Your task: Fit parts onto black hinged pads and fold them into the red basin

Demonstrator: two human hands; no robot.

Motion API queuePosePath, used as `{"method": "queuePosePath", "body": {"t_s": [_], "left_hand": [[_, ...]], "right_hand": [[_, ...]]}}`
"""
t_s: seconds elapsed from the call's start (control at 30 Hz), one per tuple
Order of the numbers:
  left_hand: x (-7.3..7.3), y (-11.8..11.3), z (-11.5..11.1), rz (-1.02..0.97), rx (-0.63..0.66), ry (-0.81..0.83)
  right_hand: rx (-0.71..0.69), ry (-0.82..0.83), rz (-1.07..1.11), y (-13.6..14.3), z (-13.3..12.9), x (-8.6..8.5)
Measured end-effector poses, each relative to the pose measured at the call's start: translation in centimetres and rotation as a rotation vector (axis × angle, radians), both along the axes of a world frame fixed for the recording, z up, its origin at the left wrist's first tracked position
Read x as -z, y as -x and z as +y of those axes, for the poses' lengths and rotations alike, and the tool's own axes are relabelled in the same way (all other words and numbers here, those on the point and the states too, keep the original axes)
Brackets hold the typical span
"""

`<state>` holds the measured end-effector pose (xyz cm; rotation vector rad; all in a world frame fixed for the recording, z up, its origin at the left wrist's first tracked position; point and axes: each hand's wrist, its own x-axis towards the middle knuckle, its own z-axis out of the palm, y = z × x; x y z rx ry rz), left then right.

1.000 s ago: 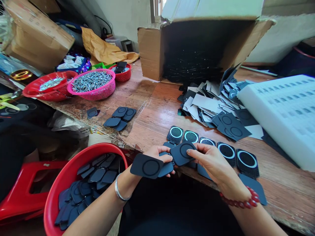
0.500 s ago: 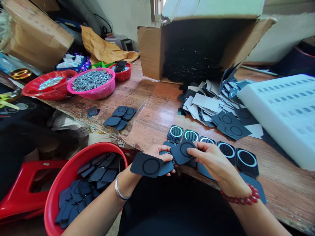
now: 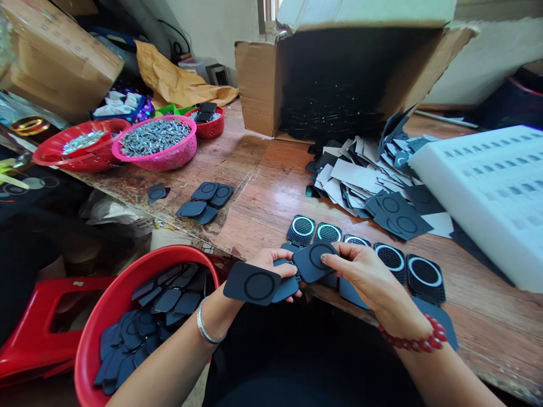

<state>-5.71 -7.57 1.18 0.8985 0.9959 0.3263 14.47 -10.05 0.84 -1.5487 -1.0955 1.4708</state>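
At the near edge of a wooden worktable (image 3: 263,217), a person's two bare hands hold a dark hinged pad (image 3: 306,270), opened out into two flat panels just below the center of the frame. The left hand (image 3: 278,261) grips the lower panel, thumb on top and fingertips showing underneath. The right hand (image 3: 360,272) pinches the upper panel, its thumb resting near the dark ring on the face. A loose dark card (image 3: 251,284) with a similar ring lies across the left hand near the wrist; whether the fingers clasp it cannot be told. A silver bangle (image 3: 202,328) circles the left wrist, red beads (image 3: 418,343) the right.

Just beyond the right hand, a row of five lattice-faced units (image 3: 389,259) with pale rings runs toward the right of the frame, some partly hidden. At lower left, a red tub (image 3: 87,345) holds a heap of dark pads (image 3: 144,322); above it, four more pads (image 3: 205,192) sit grouped on the tabletop. A pink basket (image 3: 159,161) of small metal parts stands at upper left. A cardboard box (image 3: 257,85) gapes at upper center, with loose cards (image 3: 352,176) spilling before it beside a white foam tray (image 3: 487,186) at right.
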Motion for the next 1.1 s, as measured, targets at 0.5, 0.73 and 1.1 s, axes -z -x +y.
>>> {"method": "queuePosePath", "body": {"t_s": [0.5,0.73,1.1], "left_hand": [[-0.1,-0.4,0.0,0.011,-0.068,0.022],[0.5,-0.1,-0.2,0.007,-0.061,-0.062],[0.1,-0.1,-0.5,0.055,-0.101,-0.203]], "right_hand": [[-0.042,-0.08,-0.081,-0.1,-0.1,0.4],[-0.041,-0.143,-0.179,0.5,-0.2,-0.6],[0.068,-0.393,-0.454,1.5,-0.6,-0.7]]}}
